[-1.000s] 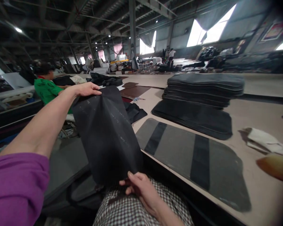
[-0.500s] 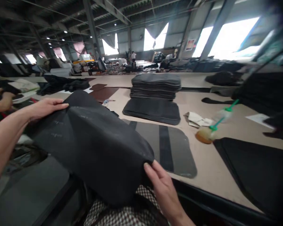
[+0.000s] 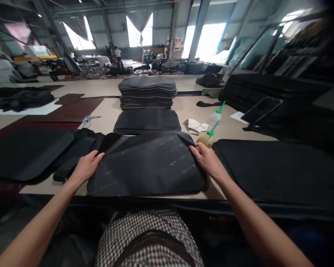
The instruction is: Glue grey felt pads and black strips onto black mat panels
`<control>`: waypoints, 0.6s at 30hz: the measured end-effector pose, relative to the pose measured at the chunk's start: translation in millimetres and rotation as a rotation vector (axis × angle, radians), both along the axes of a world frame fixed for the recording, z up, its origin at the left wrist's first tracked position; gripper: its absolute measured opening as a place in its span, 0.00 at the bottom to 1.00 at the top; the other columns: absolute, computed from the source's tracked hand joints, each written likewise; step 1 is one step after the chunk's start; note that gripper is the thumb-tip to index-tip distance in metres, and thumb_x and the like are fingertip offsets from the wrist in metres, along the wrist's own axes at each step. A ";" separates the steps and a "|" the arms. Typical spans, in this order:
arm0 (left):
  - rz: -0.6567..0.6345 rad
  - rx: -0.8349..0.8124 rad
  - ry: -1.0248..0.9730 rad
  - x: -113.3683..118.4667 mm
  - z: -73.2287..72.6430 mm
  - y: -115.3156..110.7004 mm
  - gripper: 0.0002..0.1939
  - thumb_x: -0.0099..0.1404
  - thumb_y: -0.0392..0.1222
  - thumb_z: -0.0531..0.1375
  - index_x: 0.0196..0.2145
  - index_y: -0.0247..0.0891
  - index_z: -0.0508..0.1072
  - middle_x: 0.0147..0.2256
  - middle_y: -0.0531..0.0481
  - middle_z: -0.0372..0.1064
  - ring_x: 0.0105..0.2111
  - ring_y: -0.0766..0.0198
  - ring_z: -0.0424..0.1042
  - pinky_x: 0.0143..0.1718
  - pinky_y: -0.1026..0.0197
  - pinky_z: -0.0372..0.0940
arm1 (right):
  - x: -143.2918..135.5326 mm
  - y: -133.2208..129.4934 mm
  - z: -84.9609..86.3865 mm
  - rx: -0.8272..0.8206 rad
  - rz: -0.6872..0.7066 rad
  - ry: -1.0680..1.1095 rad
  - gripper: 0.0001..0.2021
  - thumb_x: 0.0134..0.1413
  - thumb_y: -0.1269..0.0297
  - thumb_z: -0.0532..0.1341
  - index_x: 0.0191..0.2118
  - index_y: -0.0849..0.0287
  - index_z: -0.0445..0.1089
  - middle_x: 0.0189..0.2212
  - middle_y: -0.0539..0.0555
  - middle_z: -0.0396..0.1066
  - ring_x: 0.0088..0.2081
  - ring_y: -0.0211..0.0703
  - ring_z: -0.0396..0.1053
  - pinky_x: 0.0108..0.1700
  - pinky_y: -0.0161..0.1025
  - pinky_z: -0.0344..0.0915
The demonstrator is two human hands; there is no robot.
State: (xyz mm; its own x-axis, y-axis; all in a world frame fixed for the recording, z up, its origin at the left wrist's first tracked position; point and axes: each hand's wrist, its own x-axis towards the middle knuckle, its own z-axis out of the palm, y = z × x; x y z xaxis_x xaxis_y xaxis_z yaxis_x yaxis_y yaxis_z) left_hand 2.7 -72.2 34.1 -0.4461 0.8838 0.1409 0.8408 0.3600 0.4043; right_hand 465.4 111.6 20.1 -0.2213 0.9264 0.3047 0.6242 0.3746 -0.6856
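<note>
A black panel with rounded corners and faint printed marks (image 3: 147, 167) lies across the table edge in front of me. My left hand (image 3: 87, 165) pinches its left side between thumb and fingers. At its upper right corner, my right hand (image 3: 204, 155) grips the edge. The grey piece with dark stripes is hidden beneath the panel. Just behind it lies a low pile of black panels (image 3: 147, 120), and farther back stands a taller stack of grey-edged panels (image 3: 147, 92).
Squeeze bottles with green nozzles (image 3: 206, 139) and a crumpled white cloth (image 3: 195, 126) stand behind my right hand. Large black panels (image 3: 278, 170) lie at right, another dark panel (image 3: 28, 152) at left. A phone (image 3: 264, 111) leans on black material. One person (image 3: 117, 55) is far off.
My view has turned right. Both hands have brought the black panel from the left, held tilted in the air, down over the striped grey piece. My right hand now holds its upper corner.
</note>
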 end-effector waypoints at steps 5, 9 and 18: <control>0.041 -0.072 0.039 -2.9 -14.6 8.0 0.23 0.68 0.62 0.51 0.49 0.46 0.72 0.33 0.48 0.75 0.35 0.55 0.76 0.32 0.62 0.59 | 0.3 -2.1 -18.0 -0.034 -0.014 -0.050 0.20 0.63 0.45 0.56 0.48 0.55 0.71 0.29 0.54 0.75 0.31 0.50 0.72 0.33 0.40 0.62; 0.014 -0.078 -0.024 2.3 -10.8 -3.1 0.33 0.66 0.66 0.53 0.62 0.47 0.62 0.35 0.50 0.76 0.35 0.54 0.77 0.35 0.60 0.64 | 9.2 -21.8 -10.2 -0.101 0.024 -0.048 0.28 0.64 0.44 0.56 0.62 0.55 0.63 0.33 0.53 0.74 0.33 0.48 0.72 0.36 0.42 0.66; -0.021 -0.043 -0.059 8.0 -25.2 -31.7 0.36 0.65 0.64 0.55 0.67 0.50 0.56 0.35 0.54 0.72 0.31 0.60 0.75 0.35 0.62 0.64 | 26.3 -46.7 -20.1 -0.149 0.121 -0.051 0.30 0.61 0.48 0.61 0.66 0.51 0.60 0.36 0.53 0.72 0.35 0.47 0.72 0.38 0.43 0.71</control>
